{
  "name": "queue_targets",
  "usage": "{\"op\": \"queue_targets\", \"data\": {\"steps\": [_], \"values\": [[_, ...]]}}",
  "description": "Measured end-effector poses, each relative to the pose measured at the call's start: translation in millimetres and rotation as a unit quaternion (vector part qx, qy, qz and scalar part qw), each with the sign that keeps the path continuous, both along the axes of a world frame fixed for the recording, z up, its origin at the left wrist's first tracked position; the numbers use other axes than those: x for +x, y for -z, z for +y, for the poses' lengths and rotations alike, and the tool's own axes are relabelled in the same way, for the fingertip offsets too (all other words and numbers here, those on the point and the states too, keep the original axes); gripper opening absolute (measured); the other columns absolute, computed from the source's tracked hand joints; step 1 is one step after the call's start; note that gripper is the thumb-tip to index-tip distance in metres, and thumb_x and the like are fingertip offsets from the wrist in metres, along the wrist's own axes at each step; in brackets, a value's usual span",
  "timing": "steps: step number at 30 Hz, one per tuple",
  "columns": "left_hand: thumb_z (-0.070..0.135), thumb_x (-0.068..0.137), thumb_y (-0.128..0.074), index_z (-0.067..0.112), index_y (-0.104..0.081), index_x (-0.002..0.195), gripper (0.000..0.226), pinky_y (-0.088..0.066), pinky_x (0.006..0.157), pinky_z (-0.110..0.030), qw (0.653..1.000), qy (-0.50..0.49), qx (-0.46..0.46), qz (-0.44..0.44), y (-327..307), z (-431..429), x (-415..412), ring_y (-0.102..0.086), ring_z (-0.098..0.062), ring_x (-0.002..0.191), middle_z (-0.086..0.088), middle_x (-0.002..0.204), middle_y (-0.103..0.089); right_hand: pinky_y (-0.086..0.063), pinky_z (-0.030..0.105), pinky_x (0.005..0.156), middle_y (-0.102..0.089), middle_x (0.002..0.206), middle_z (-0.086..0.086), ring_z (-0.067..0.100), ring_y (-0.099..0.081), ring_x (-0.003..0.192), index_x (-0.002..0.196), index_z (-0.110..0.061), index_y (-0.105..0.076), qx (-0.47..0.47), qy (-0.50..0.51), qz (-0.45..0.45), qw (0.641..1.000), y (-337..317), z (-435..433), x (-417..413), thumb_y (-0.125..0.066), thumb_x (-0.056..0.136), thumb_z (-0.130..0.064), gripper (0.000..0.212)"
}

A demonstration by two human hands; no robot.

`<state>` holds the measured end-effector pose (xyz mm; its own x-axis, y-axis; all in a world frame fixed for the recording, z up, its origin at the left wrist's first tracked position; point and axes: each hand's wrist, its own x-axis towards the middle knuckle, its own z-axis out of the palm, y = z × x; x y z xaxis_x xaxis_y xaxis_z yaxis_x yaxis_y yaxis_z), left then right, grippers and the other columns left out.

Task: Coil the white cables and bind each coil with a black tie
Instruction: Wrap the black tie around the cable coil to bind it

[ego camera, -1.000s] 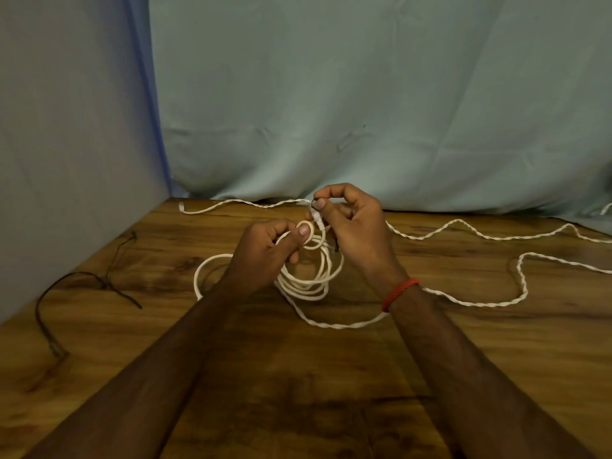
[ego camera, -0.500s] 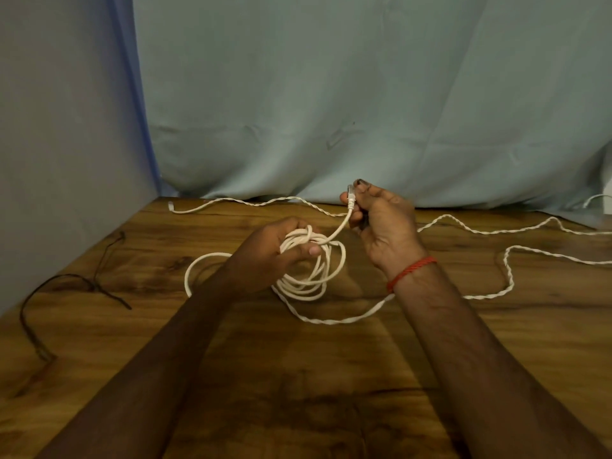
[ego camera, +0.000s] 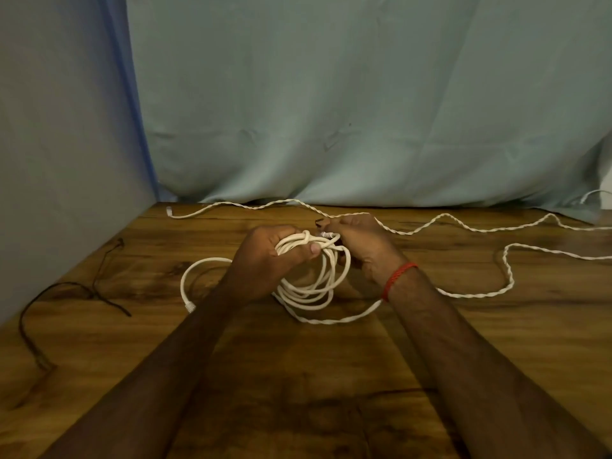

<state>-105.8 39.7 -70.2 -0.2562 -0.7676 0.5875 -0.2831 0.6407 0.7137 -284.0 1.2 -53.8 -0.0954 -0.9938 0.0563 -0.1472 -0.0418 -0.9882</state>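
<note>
White cable coil [ego camera: 311,279], smooth round loops, clamped by left hand [ego camera: 275,260] fingers [ego camera: 313,249].

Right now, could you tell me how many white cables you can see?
2: a smooth cable coiled in the left hand, and a twisted cable sprawled across the table. More may lie beyond the frame.

Hands [ego camera: 314,250] around white cable coil [ego camera: 311,283]
</note>
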Motion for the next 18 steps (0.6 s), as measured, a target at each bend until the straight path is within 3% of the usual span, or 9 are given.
{"op": "queue_targets", "data": {"steps": [2,4,6,8,11,13,16,18], "values": [[0.017,0.09,-0.074,0.014,-0.07,0.071,0.019,-0.047,0.059,-0.026,1.0,-0.016,-0.004,0.004,1,-1,-1,-0.06,-0.012,0.059,0.003,0.064,-0.067,-0.061,0.046,0.079,-0.076,0.079,0.004,0.022,-0.072,0.074,0.08,-0.014,-0.076,-0.082,0.053,0.153,0.983,-4,-2,-6,-0.071,0.085,-0.017,0.008],[0.019,0.089,-0.075,0.01,-0.072,0.074,0.018,-0.049,0.06,-0.03,0.999,-0.034,-0.001,0.019,2,-3,-1,-0.063,-0.017,0.062,-0.003,0.066,-0.069,-0.059,0.037,0.074,-0.073,0.083,-0.004,0.013,-0.068,0.073,0.086,-0.02,-0.076,-0.198,0.121,0.265,0.936,-12,2,-10,-0.069,0.089,-0.026,0.01],[0.02,0.089,-0.075,0.005,-0.073,0.077,0.019,-0.051,0.061,-0.035,0.998,-0.056,0.001,0.041,2,-6,2,-0.065,-0.023,0.064,-0.009,0.07,-0.071,-0.057,0.032,0.073,-0.07,0.093,-0.004,0.009,-0.064,0.077,0.094,-0.023,-0.077,-0.299,0.149,0.288,0.898,-25,13,-9,-0.069,0.091,-0.028,0.01],[0.021,0.089,-0.076,0.002,-0.073,0.078,0.022,-0.051,0.063,-0.042,0.996,-0.075,-0.005,0.05,1,-8,3,-0.065,-0.033,0.067,-0.015,0.072,-0.071,-0.056,0.026,0.069,-0.071,0.09,-0.005,0.008,-0.064,0.075,0.093,-0.021,-0.078,-0.345,0.114,0.234,0.902,-38,26,-4,-0.072,0.089,-0.024,0.008],[0.026,0.083,-0.078,0.004,-0.073,0.075,0.023,-0.048,0.06,-0.041,0.994,-0.097,-0.021,0.041,2,-10,3,-0.061,-0.024,0.06,-0.011,0.068,-0.069,-0.052,0.016,0.062,-0.075,0.076,-0.005,0.001,-0.066,0.066,0.09,-0.016,-0.08,-0.284,-0.025,0.144,0.947,-46,44,9,-0.08,0.083,-0.017,0.006],[0.029,0.077,-0.077,0.006,-0.075,0.077,0.023,-0.048,0.059,-0.043,0.994,-0.103,-0.025,0.04,4,-12,2,-0.062,-0.023,0.061,-0.009,0.069,-0.07,-0.049,0.016,0.055,-0.074,0.067,-0.002,0.001,-0.065,0.055,0.085,-0.012,-0.08,-0.222,-0.109,0.15,0.957,-42,49,15,-0.084,0.08,-0.015,0.007],[0.029,0.077,-0.075,0.002,-0.072,0.075,0.027,-0.044,0.056,-0.044,0.993,-0.106,-0.036,0.029,6,-15,4,-0.056,-0.026,0.058,-0.014,0.067,-0.067,-0.043,0.013,0.05,-0.071,0.058,-0.007,-0.001,-0.061,0.046,0.083,-0.008,-0.08,-0.193,-0.135,0.175,0.956,-36,49,17,-0.085,0.077,-0.014,0.009],[0.023,0.079,-0.076,0.004,-0.072,0.075,0.02,-0.044,0.055,-0.036,0.994,-0.091,-0.016,0.05,5,-13,3,-0.053,-0.011,0.059,-0.012,0.067,-0.067,-0.038,0.01,0.045,-0.066,0.051,-0.013,-0.002,-0.055,0.041,0.085,-0.006,-0.08,-0.185,-0.136,0.176,0.957,-37,47,15,-0.085,0.078,-0.014,0.012]]}}
